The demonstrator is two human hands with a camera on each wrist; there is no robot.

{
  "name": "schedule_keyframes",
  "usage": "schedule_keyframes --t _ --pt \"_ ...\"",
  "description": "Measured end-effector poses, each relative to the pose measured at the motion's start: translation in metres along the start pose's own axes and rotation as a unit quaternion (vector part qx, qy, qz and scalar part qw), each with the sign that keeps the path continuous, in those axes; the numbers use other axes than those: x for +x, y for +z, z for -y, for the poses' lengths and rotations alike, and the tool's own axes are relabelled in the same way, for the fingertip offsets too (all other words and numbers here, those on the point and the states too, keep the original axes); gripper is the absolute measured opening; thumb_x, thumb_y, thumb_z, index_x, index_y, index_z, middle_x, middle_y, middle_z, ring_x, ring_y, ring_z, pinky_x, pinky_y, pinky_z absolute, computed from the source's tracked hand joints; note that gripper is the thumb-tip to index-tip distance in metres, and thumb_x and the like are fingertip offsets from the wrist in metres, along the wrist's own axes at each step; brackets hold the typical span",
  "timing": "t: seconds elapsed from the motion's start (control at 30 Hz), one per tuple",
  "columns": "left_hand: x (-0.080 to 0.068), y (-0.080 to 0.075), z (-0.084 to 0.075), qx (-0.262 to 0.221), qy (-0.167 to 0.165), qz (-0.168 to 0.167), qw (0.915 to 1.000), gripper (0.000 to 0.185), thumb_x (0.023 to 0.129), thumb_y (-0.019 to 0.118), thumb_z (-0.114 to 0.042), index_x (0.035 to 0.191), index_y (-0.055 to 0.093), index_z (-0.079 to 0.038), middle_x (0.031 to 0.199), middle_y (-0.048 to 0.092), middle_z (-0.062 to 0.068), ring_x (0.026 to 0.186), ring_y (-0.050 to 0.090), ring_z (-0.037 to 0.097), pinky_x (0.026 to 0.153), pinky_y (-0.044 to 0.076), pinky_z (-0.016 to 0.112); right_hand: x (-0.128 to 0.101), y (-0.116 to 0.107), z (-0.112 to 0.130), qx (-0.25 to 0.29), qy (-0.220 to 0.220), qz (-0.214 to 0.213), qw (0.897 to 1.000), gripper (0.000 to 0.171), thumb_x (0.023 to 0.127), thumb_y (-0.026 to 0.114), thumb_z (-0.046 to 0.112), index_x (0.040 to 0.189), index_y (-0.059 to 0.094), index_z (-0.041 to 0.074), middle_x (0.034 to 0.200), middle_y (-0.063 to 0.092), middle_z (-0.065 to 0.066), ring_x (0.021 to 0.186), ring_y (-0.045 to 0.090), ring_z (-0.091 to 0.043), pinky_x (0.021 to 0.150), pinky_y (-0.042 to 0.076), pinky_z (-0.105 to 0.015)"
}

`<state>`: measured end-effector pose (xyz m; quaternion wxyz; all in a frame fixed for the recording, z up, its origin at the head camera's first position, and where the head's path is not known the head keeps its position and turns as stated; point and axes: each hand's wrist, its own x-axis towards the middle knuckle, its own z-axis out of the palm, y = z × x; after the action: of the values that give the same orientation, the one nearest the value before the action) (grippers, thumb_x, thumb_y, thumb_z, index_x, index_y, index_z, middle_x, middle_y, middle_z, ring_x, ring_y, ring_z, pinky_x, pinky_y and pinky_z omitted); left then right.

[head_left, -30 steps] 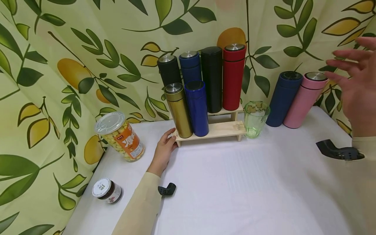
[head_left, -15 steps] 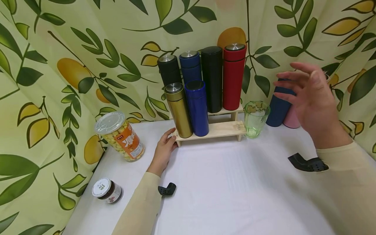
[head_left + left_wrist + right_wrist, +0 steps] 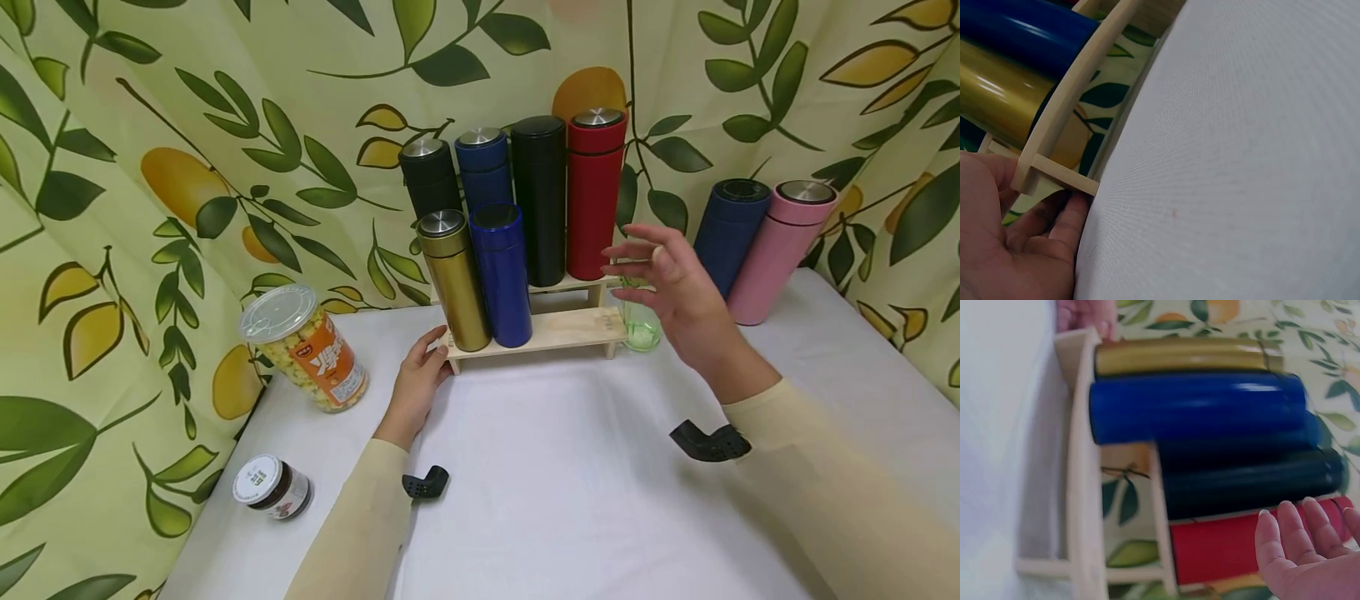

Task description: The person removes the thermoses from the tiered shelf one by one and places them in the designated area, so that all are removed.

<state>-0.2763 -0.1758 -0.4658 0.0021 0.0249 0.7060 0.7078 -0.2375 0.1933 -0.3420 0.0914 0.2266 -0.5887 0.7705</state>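
Leaf-print backdrop [image 3: 330, 58] behind white tabletop [image 3: 525, 483]. Far left: jar [image 3: 273, 487], then tub [image 3: 307, 350]. Left hand [image 3: 415, 386] gripping left end of rack [image 3: 570, 330]. On front step: gold bottle [image 3: 454, 283], blue bottle [image 3: 502, 279]; on back step: short black bottle [image 3: 429, 179], dark blue bottle [image 3: 485, 175], tall black bottle [image 3: 540, 204], red bottle [image 3: 596, 196]. Right hand [image 3: 678, 304] empty, fingers loosely extended near red bottle; contact hard to judge, right wrist view being blurred. Partly behind it, glass [image 3: 643, 329]. Far right: navy bottle [image 3: 731, 233], pink bottle [image 3: 783, 254].
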Motion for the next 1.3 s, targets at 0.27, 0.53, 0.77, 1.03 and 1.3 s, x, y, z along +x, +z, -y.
schedule_keyframes --t 0.27,0.53,0.77,1.03,1.3 --pt "-0.001 0.000 -0.001 0.005 -0.004 0.002 1.0000 0.047 0.116 0.053 -0.012 0.163 0.050 -0.008 0.151 0.056 0.028 0.132 0.062 0.037 0.111 0.053 0.044 0.005 0.020 -0.031 -0.105 0.071 0.037 0.991 0.055 0.115 0.048 0.030 0.162 0.036 0.004 0.149 0.051 -0.022 0.135 0.054 -0.035 0.109 0.052 -0.043" --pt "0.000 -0.002 0.002 0.003 -0.008 0.006 0.9999 0.048 0.116 0.052 -0.012 0.164 0.049 -0.010 0.153 0.055 0.027 0.133 0.061 0.036 0.110 0.053 0.042 0.014 0.033 -0.064 -0.133 0.098 0.048 0.985 0.063 0.111 0.060 0.025 0.163 0.033 0.001 0.152 0.049 -0.023 0.138 0.049 -0.037 0.113 0.048 -0.047" --pt "0.000 -0.003 0.002 0.003 -0.004 0.007 1.0000 0.048 0.116 0.053 -0.013 0.164 0.049 -0.009 0.152 0.056 0.027 0.133 0.061 0.037 0.109 0.054 0.041 0.025 0.040 -0.083 -0.163 0.096 0.039 0.981 0.067 0.108 0.069 0.026 0.163 0.037 0.006 0.152 0.051 -0.018 0.136 0.052 -0.033 0.112 0.049 -0.051" --pt "0.001 -0.002 -0.001 0.007 -0.005 0.008 0.9999 0.048 0.116 0.052 -0.014 0.164 0.049 -0.009 0.154 0.053 0.028 0.136 0.059 0.037 0.113 0.051 0.044 0.034 0.052 -0.090 -0.153 0.106 0.030 0.982 0.072 0.105 0.074 0.029 0.164 0.037 0.010 0.156 0.046 -0.014 0.142 0.048 -0.033 0.115 0.047 -0.058" --pt "0.001 -0.003 0.001 0.005 -0.005 0.012 0.9999 0.048 0.117 0.052 -0.014 0.164 0.048 -0.010 0.154 0.053 0.027 0.137 0.059 0.037 0.112 0.052 0.041 0.037 0.070 -0.095 -0.166 0.111 0.018 0.980 0.080 0.101 0.081 0.038 0.164 0.037 0.018 0.159 0.046 -0.010 0.145 0.047 -0.032 0.116 0.046 -0.062"
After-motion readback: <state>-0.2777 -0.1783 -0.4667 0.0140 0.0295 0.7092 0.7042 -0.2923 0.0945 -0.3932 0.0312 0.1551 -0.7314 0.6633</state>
